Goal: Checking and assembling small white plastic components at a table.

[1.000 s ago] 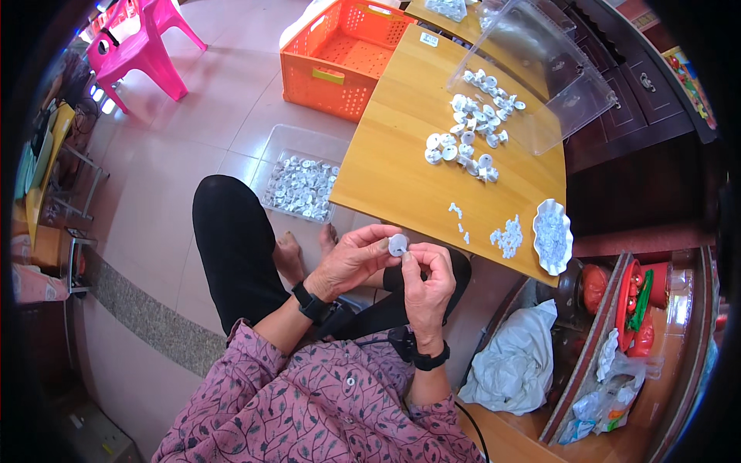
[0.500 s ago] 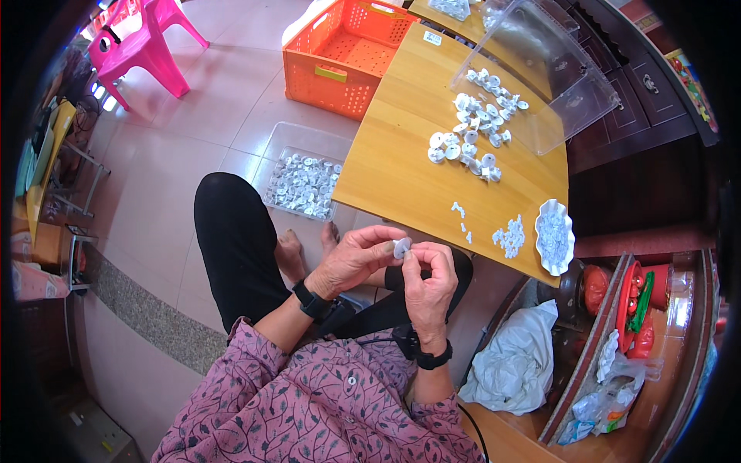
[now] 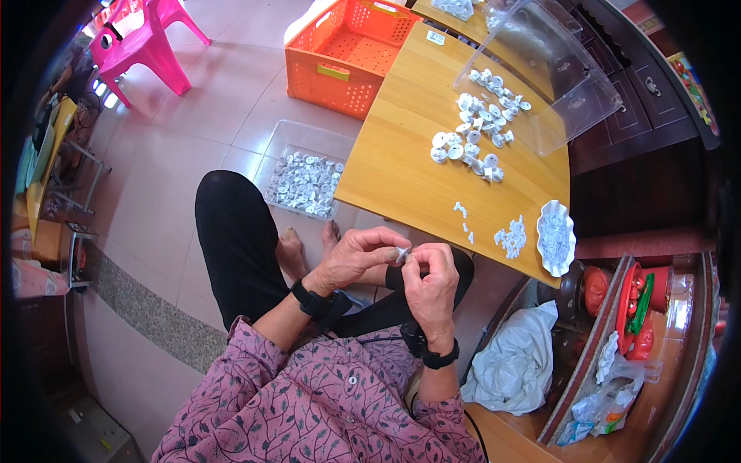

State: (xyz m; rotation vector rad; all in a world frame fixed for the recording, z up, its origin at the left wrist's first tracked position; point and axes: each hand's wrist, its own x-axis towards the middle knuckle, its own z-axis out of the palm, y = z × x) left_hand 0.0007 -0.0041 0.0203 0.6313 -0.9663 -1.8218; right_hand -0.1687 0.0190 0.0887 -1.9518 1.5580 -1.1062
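Observation:
Between the fingertips of both hands, over my lap, is a small white plastic disc part (image 3: pixel 401 255). My left hand (image 3: pixel 366 257) is closed on it with thumb and fingers. My right hand (image 3: pixel 430 279) pinches at its right side; whether a smaller piece sits in those fingertips is hidden. On the wooden table (image 3: pixel 386 162) lies a cluster of similar white disc parts (image 3: pixel 472 139). Nearer me are a small pile of tiny white pieces (image 3: pixel 511 238) and a white scalloped dish (image 3: pixel 571 239) filled with such pieces.
A clear plastic box (image 3: pixel 274 166) of white parts stands on the floor by my feet, with an orange crate (image 3: pixel 328 85) behind it. A clear lid-like bin (image 3: pixel 571 116) leans at the table's right. A white bag (image 3: pixel 513 359) lies right of me; a pink chair (image 3: pixel 147 58) stands far left.
The disc part has been tilted, so its round face no longer shows toward me. My right fingers have drawn closer in around it.

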